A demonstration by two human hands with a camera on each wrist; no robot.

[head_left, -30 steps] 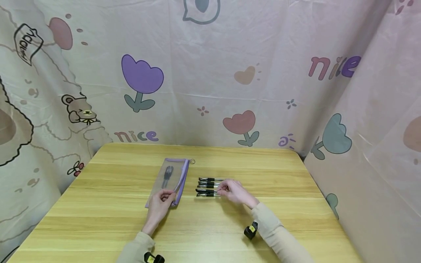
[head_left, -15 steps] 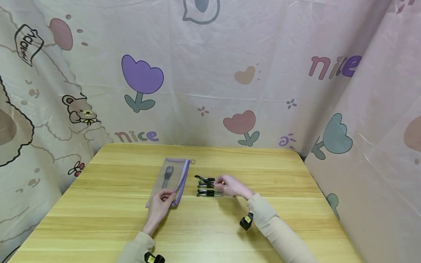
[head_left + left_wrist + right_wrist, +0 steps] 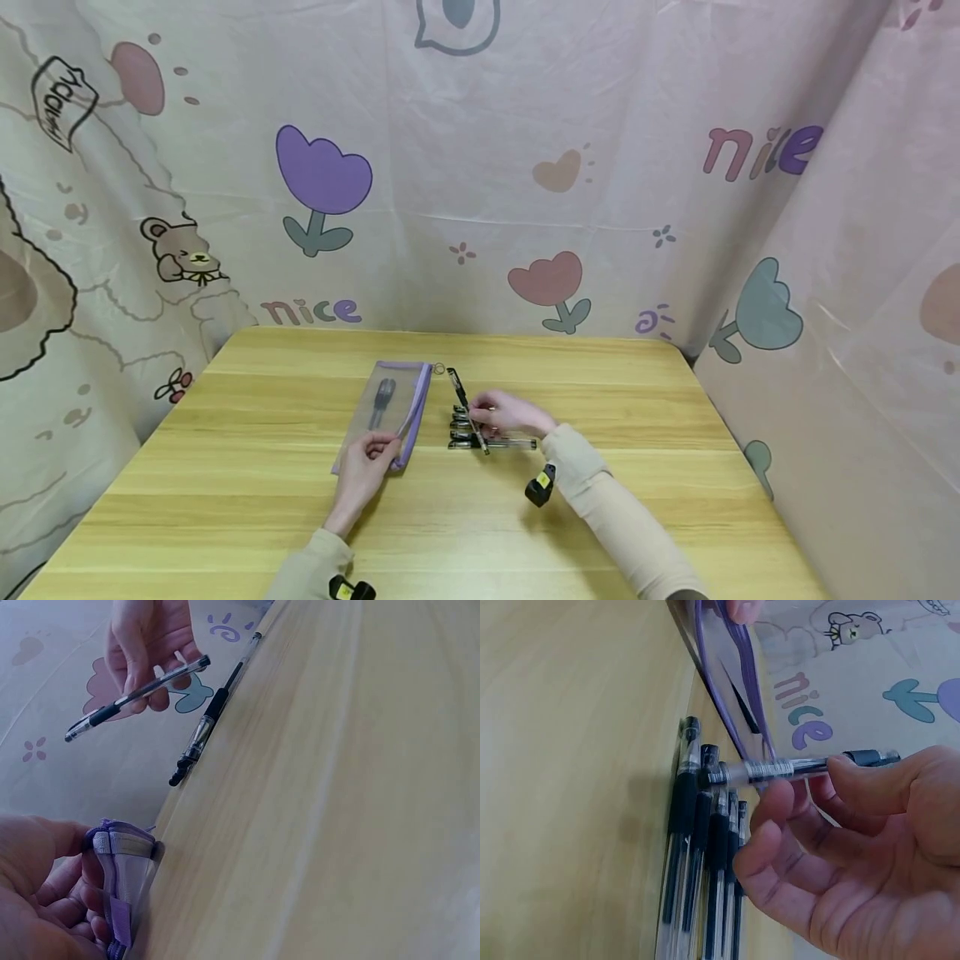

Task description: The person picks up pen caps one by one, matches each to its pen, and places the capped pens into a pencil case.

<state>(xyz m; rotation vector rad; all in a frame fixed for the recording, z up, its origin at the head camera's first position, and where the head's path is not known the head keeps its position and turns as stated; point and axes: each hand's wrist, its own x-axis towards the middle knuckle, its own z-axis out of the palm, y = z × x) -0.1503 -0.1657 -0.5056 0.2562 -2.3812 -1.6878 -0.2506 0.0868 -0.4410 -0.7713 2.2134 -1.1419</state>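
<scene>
A see-through pencil case [image 3: 356,417] with purple trim lies left of centre, with dark pen shapes visible through its side. My left hand [image 3: 365,471] pinches its zipped edge at the near end, and in the left wrist view the case's end [image 3: 131,870] bulges apart. My right hand [image 3: 512,414] holds a clear gel pen [image 3: 457,384] with a black grip between thumb and fingers, tilted above the others. Under it several similar pens [image 3: 681,802] lie side by side on the table, partly hidden by the hand in the head view.
The wood-grain table [image 3: 637,400] ends at a patterned cloth backdrop [image 3: 450,167]. A small ring [image 3: 439,368] hangs off the case's far corner. A black wrist camera [image 3: 540,486] sits by the right sleeve, another [image 3: 351,589] by the left.
My right hand has picked a gel pen off the far side of the row, moved left and swung the pen from level to steeply slanted. The left hand stays on the pencil case.
</scene>
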